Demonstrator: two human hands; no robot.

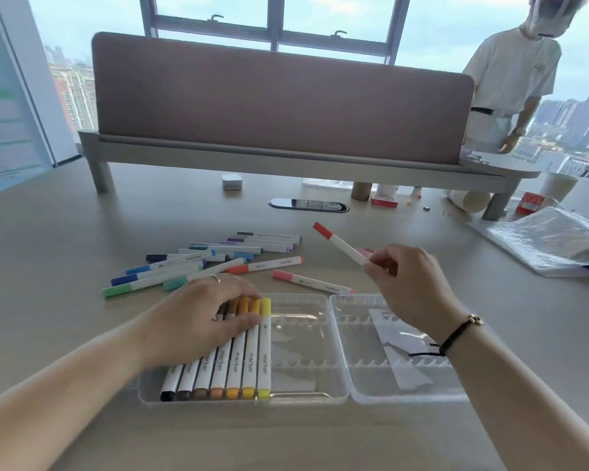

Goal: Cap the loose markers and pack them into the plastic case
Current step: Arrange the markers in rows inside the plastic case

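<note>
My R hand (402, 277) pinches red marker (340, 248), tip pointing up-left, above plastic case (306, 399). L hand (204, 317) lies flat on packed markers (238, 365). Free slot lies down-left of R hand, nearest it.

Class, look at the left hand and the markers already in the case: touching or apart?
Touching. The head view shows the left hand lying flat across the packed markers in the case.
</note>
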